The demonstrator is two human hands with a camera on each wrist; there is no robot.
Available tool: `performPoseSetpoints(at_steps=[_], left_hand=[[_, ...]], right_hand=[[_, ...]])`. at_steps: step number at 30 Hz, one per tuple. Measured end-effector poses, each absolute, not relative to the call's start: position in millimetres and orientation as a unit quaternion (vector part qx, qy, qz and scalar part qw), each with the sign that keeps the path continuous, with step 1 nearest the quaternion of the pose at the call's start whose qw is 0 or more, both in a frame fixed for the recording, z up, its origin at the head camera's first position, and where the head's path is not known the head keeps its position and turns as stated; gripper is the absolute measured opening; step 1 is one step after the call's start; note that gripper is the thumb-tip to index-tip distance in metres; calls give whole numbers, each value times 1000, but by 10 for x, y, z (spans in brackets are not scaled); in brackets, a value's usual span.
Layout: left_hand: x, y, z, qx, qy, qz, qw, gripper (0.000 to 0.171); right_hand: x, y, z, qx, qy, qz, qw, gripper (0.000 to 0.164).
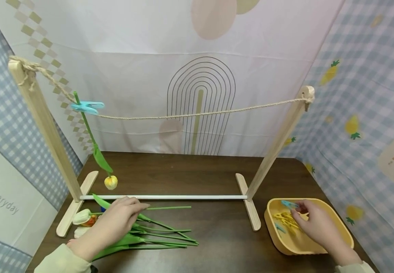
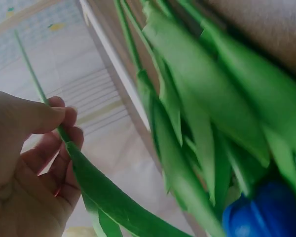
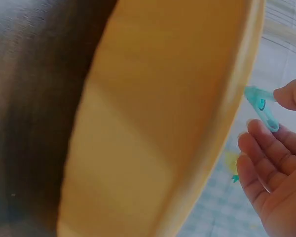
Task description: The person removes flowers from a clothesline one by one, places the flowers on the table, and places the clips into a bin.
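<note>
My left hand [image 1: 120, 216] pinches the green stem [image 2: 37, 89] of an artificial tulip between thumb and fingers, above its long leaf [image 2: 108, 190]. Below and beside that hand lies a bunch of tulips [image 1: 163, 240], with white blooms [image 1: 82, 217] and a blue bloom [image 2: 264, 212] among them. At the yellow basket [image 1: 275, 242], my right hand [image 1: 314, 222] holds a light-blue clothespin [image 3: 261, 106] between thumb and fingers, close over the basket's far part. Yellow clothespins [image 1: 287, 220] and another blue one [image 1: 279, 228] lie inside.
A twine line [image 1: 200, 114] runs between two wooden posts [image 1: 48, 129]. From its left part a yellow tulip [image 1: 111, 182] hangs bloom-down, clipped by a blue clothespin [image 1: 87, 107]. A white bar [image 1: 190, 197] joins the stand's feet along the dark table [image 1: 169, 170].
</note>
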State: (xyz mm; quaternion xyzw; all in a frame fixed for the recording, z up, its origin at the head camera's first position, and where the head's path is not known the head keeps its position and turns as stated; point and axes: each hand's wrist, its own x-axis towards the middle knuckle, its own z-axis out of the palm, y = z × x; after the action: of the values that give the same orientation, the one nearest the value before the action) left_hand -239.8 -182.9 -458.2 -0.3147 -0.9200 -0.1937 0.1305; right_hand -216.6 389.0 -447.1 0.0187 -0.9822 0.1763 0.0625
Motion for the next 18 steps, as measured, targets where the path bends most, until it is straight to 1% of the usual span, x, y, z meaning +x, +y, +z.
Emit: performPoseSetpoints(at_steps=[3,7,10,14,18], left_hand=[[-2399,-1802,-4645,-323,-921,-190,105,28],[-2389,-1795,-4729,-332,-921,-185,84,26],[-2380,-1794,-4791,-337,-920,-184,82,23],[-2382,-1800,-4862,-349,-915,-185,82,19],[-2377,-1810,-4904,-354,-915,-184,67,19]], right_hand=[[-2152,3931,-4502,6,-985,169,43,46],[-2140,3946,-4538,1,-986,162,45,39],[-2135,3964,-4565,2,-986,159,44,36],[-2125,4002,-4611,2,-987,156,28,35],[-2109,4026,-4666,3,-989,147,15,32]])
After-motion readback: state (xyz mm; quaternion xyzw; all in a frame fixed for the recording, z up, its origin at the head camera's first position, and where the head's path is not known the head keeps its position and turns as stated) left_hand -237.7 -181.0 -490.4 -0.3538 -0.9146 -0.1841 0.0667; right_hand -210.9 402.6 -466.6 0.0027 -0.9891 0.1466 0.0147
